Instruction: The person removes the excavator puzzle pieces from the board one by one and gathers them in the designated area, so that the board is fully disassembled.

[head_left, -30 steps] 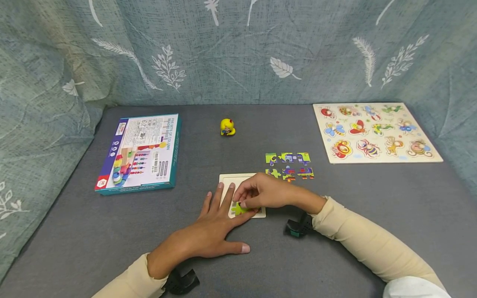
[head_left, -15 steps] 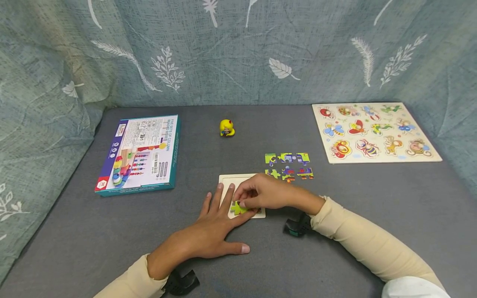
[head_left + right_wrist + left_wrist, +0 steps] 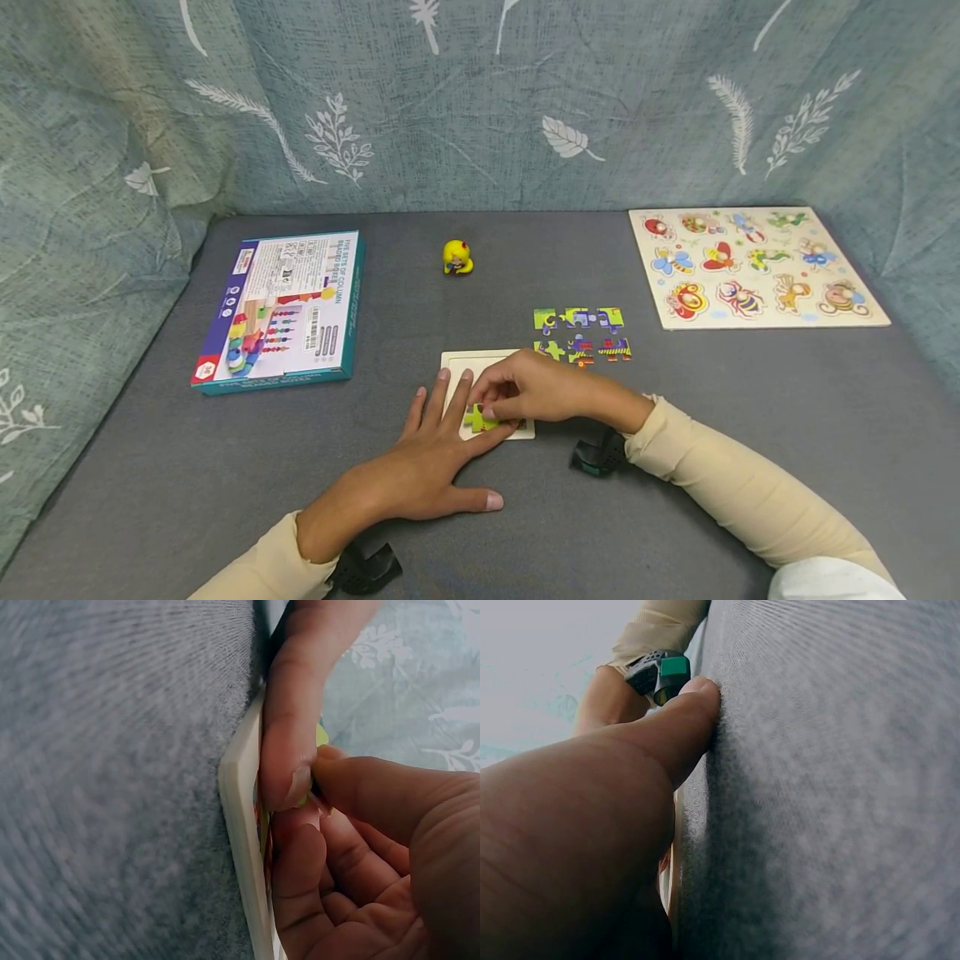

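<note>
A light wooden puzzle tray (image 3: pixel 453 360) lies flat on the grey table, largely covered by both hands. My left hand (image 3: pixel 427 467) rests on its near left part, fingers spread and straight, thumb out over the tabletop. From the right, my right hand (image 3: pixel 542 385) reaches over the tray and pinches a yellow-green jigsaw piece (image 3: pixel 478 419) between thumb and fingertips. In the right wrist view the piece (image 3: pixel 322 735) peeks out behind the right thumb, beside a left finger (image 3: pixel 289 742) that lies along the tray. Reddish printed parts show between the tray's raised edge (image 3: pixel 238 787) and the fingers.
Several loose jigsaw pieces (image 3: pixel 577 317) lie in two rows just beyond the right hand. A boxed bead toy (image 3: pixel 288 308) is at the left, a small yellow figure (image 3: pixel 457 257) at the back, and an insect puzzle board (image 3: pixel 757 267) at the back right. A curtain (image 3: pixel 465 108) hangs behind.
Both hands stay in the same place. The yellow-green jigsaw piece has shifted very slightly at the right fingertips.
</note>
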`<state>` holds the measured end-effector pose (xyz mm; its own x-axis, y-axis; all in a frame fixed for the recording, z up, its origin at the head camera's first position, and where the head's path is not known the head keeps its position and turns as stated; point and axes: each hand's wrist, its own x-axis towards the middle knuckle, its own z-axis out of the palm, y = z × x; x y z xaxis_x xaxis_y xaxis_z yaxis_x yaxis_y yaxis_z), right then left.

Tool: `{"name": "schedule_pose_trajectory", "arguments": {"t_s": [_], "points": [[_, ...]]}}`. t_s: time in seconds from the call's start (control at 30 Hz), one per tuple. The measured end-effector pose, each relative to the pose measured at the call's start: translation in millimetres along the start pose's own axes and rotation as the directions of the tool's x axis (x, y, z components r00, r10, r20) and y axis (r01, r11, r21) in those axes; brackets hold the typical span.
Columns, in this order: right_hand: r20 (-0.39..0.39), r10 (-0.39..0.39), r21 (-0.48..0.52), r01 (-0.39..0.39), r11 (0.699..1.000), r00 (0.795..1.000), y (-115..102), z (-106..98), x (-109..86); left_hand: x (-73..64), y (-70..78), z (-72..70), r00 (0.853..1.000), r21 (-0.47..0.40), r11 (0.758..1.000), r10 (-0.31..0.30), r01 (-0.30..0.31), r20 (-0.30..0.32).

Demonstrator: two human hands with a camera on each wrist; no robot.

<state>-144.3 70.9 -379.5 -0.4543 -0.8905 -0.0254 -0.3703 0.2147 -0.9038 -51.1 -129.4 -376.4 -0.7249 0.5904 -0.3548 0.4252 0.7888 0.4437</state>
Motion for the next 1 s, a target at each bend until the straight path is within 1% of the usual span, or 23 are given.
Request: {"name": "schedule_pose_trajectory", "arguments": {"t_s": [0.3, 0.67, 0.87, 1.0], "points": [[-0.009, 0.005, 0.032, -0.005, 0.999, 1.000, 0.1, 0.1, -0.7, 0.3, 0.4, -0.3, 1.000, 0.002, 1.000, 0.000, 0.000, 0.002], [-0.002, 0.016, 0.014, -0.016, 1.000, 1.000, 0.5, -0.9, 0.1, 0.1, 0.3, -0.1, 1.000, 0.000, 1.000, 0.004, -0.004, 0.000], [-0.006, 0.020, 0.031, -0.019, 0.999, 1.000, 1.0, -1.5, 0.0, 0.7, -0.2, -0.2, 1.000, 0.004, 1.000, 0.006, -0.006, 0.001], [-0.016, 0.007, 0.021, -0.007, 1.000, 1.000, 1.0, -1.8, 0.0, 0.9, -0.4, 0.1, 1.000, 0.002, 1.000, 0.007, -0.007, 0.004]]}}
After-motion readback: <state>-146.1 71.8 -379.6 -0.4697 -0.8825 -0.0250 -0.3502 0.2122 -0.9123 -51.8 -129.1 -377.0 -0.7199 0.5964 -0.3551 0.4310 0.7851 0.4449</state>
